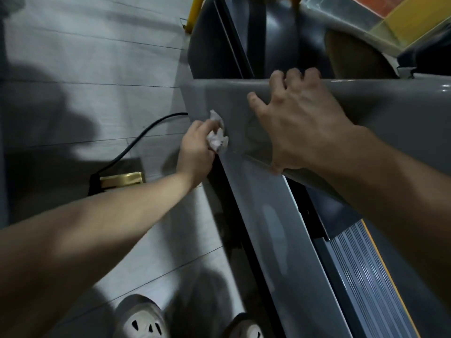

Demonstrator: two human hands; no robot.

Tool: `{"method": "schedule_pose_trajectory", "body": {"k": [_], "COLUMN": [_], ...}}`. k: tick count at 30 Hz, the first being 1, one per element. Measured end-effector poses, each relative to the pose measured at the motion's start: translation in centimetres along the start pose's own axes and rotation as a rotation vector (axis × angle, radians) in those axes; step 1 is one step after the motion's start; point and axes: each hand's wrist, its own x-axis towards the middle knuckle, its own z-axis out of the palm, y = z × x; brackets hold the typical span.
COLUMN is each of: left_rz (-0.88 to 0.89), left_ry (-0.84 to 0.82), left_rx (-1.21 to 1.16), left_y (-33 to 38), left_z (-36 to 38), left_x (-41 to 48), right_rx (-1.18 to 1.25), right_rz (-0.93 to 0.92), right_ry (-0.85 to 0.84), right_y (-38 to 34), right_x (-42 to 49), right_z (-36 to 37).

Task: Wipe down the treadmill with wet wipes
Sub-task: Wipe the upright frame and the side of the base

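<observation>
A grey treadmill [263,215] fills the right half of the head view, its upright frame slanting from centre to bottom right. My left hand [196,147] grips a crumpled white wet wipe [218,135] and presses it against the frame's left side near the top corner. My right hand [297,118] rests on the frame's upper part, its fingers curled over the top edge and the thumb spread to the left. The ribbed side rail [366,276] with a yellow stripe runs along the lower right.
A black power cable [136,140] runs across the pale tiled floor [85,69] to a brass floor socket [120,179] on the left. My two shoes [141,320] stand at the bottom edge beside the treadmill base. Yellow bars [192,13] show at the top.
</observation>
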Motion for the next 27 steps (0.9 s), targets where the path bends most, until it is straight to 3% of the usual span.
{"method": "schedule_pose_trajectory", "body": {"k": [3,7,9,15,17,19,22,24,25,27], "left_rz": [-0.027,0.163,0.06,-0.48,-0.55,-0.478,-0.133,0.005,-0.018,-0.246], "left_ry": [0.038,-0.055,-0.007,-0.001,0.063,0.125,0.153,0.109,0.103,0.121], "left_rx": [-0.019,-0.065,-0.085,-0.107,-0.082,-0.111,-0.137,-0.103,-0.055,-0.034], "left_y": [0.8,2.0,0.1,-8.4,-8.8,-6.2,-2.1,-2.4,-3.7,-6.8], "left_z": [0.8,0.8,1.0,2.8,3.6,4.0,3.7,2.9,2.9,2.8], "left_x": [-1.1,-3.1,-1.7,5.2,5.1,2.8,-1.4,-0.9,0.4,4.3], "right_rx": [-0.007,0.004,-0.005,-0.023,-0.018,0.031,0.134,0.18,0.178,0.143], "right_rz": [0.011,0.039,0.049,0.069,0.083,0.075,0.054,0.052,0.046,0.05], "right_ry": [0.006,0.035,0.026,0.047,0.049,0.037,-0.01,0.023,0.037,0.041], "right_y": [-0.1,-0.9,-1.3,-1.9,-2.5,-3.2,-3.2,-2.6,-2.5,-2.7], "right_x": [0.2,0.7,0.8,1.3,2.3,4.4,7.3,7.7,7.4,6.7], "right_z": [0.1,0.6,0.7,1.0,1.0,1.0,0.6,0.6,0.8,1.1]}}
